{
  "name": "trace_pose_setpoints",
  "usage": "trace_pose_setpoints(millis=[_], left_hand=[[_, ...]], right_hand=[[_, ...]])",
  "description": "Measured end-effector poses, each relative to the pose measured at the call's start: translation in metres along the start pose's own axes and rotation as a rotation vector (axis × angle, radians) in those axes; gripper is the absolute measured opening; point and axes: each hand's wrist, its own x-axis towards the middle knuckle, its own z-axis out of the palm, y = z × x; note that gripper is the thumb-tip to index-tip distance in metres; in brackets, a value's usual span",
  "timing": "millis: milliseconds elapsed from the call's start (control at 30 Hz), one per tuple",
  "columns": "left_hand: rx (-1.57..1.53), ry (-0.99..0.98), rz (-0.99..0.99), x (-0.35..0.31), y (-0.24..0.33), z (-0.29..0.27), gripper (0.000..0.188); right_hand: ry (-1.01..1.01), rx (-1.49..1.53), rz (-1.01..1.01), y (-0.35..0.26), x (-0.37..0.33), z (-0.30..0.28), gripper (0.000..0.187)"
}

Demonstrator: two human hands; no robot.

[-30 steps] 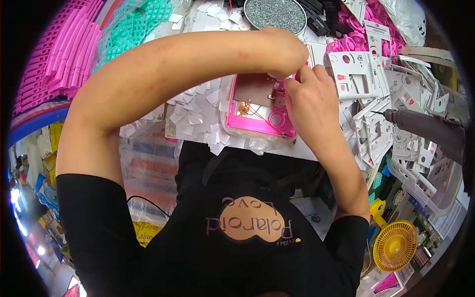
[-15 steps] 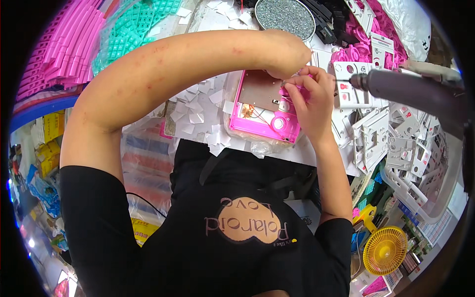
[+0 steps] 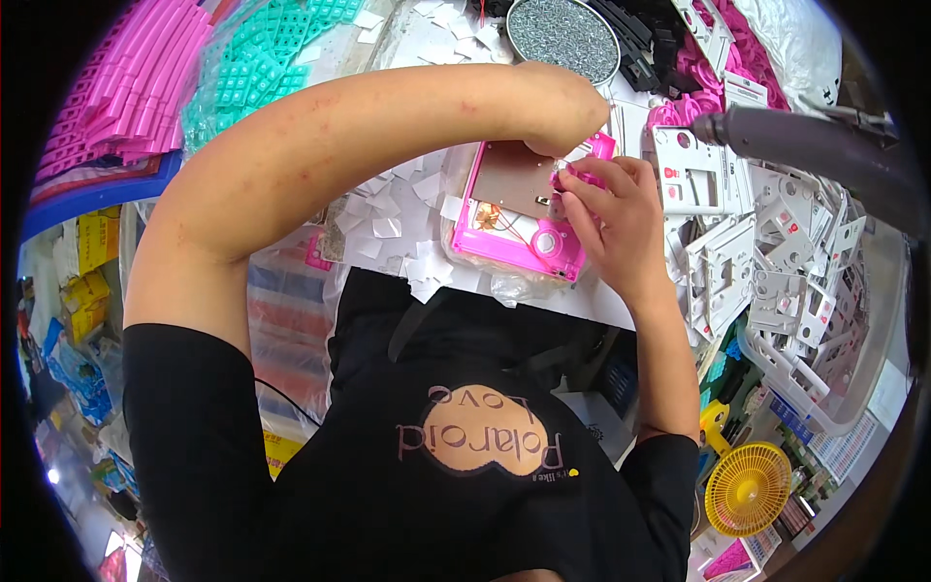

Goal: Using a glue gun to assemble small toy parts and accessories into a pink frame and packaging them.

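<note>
A pink plastic case (image 3: 475,242) lies open side up on clear plastic wrap, with a brown board (image 3: 509,179), thin wires and a round ring in it. My left arm reaches across above it. My left hand (image 3: 570,105) bends down at the wrist over the case's far side, and its fingers are hidden. From the right, my right hand (image 3: 621,218) has its thumb and fingers closed on a small pink part (image 3: 562,178) at the board's right edge. Part of the case's right side is covered by this hand.
A grey power screwdriver (image 3: 805,141) juts in from the right. Beyond my left hand stands a round tin of screws (image 3: 562,39). White panels (image 3: 722,272) fill the right side, some in a clear bin (image 3: 853,412). Paper scraps (image 3: 386,204) litter the table; teal parts (image 3: 254,82) lie far left.
My right hand has drawn slightly down and right, baring the case's upper right corner. The screwdriver's tip now sits a little higher and farther from that hand.
</note>
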Motion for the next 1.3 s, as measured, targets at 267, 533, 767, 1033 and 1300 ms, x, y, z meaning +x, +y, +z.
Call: trace_pose_setpoints(millis=[267,533,767,1033,1300], left_hand=[[0.068,0.078,0.193,0.001,-0.012,0.007,0.008],[0.242,0.082,0.309,-0.008,-0.004,0.004,0.012],[0.007,0.208,0.216,-0.007,-0.009,0.015,0.018],[-0.491,0.945,-0.021,-0.047,-0.053,0.041,0.023],[-0.409,0.815,-0.156,-0.047,-0.049,0.072,0.028]], right_hand=[[-0.061,-0.060,-0.124,-0.001,0.013,-0.007,0.021],[0.039,-0.105,-0.021,-0.010,0.001,0.012,0.032],[-0.062,-0.121,0.056,-0.017,0.006,0.008,0.035],[-0.005,-0.005,-0.019,-0.005,-0.007,0.001,0.024],[-0.088,-0.081,-0.042,-0.012,0.006,-0.008,0.025]])
